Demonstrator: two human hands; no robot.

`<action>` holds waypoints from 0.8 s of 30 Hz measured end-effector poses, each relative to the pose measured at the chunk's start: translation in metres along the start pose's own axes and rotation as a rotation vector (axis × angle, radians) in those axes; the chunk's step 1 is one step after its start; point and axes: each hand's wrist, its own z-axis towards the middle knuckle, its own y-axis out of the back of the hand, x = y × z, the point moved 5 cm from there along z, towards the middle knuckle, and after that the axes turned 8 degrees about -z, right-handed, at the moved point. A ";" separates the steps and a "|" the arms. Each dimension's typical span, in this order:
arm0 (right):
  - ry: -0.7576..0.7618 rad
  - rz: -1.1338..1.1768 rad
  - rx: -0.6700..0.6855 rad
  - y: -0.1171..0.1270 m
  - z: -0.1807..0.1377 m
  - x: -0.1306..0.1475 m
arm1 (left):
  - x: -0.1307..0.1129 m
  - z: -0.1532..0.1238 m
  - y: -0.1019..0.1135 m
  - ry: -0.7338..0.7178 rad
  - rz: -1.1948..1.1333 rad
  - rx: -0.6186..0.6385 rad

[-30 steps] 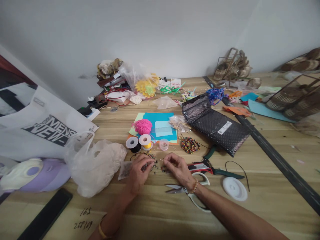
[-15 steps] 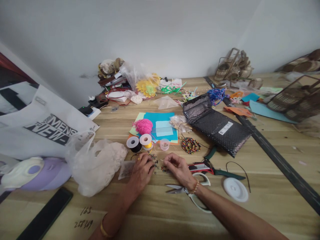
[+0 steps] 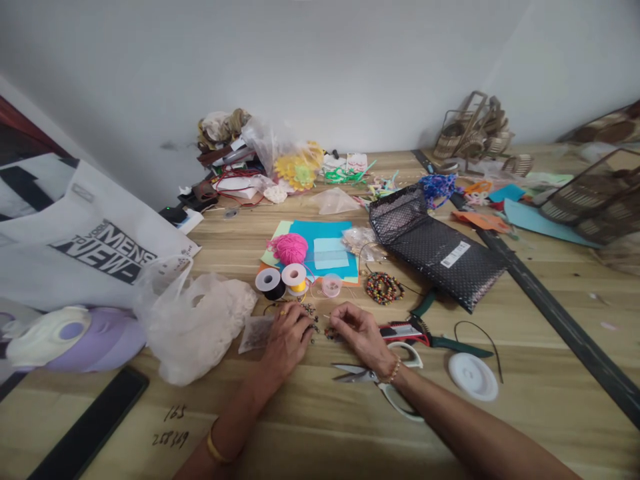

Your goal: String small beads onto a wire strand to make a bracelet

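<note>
My left hand (image 3: pixel 289 333) lies palm down beside a small scatter of dark beads (image 3: pixel 314 320), its fingers bent and slightly apart, with the tips touching the beads. Its palm side is hidden. To its right, my right hand (image 3: pixel 357 333) is closed in a pinch on a thin pale needle-like piece (image 3: pixel 327 315) that points toward the beads. Some coloured beads (image 3: pixel 330 332) show just under the right fingertips. Open scissors (image 3: pixel 357 375) lie under the right wrist, and a small clear packet (image 3: pixel 256 333) touches the left hand's outer side.
Behind the hands stand a black thread spool (image 3: pixel 271 285), a yellow thread spool (image 3: pixel 295 280) and a pink yarn ball (image 3: pixel 291 249). A beaded coil (image 3: pixel 384 288), red cutter (image 3: pixel 400 331), green-handled pliers (image 3: pixel 460 347) and black bubble mailer (image 3: pixel 445 257) lie right. A plastic bag (image 3: pixel 195 333) sits left.
The view has shifted slightly, so things on the table appear a little to the right. Both hands stay nearly in place; the right still pinches the pale piece.
</note>
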 end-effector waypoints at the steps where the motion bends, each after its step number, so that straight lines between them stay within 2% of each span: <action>1: -0.004 0.001 -0.003 0.000 0.000 0.000 | 0.000 0.000 0.000 -0.001 0.002 0.000; 14: -0.097 0.146 -0.105 0.011 0.008 -0.007 | -0.003 0.003 0.000 0.007 -0.023 -0.009; 19: -0.131 0.182 -0.144 0.014 0.008 -0.009 | -0.003 0.002 0.001 -0.009 -0.073 -0.053; 24: -0.141 0.204 -0.120 0.011 0.007 -0.010 | -0.004 0.002 0.004 -0.053 -0.172 -0.145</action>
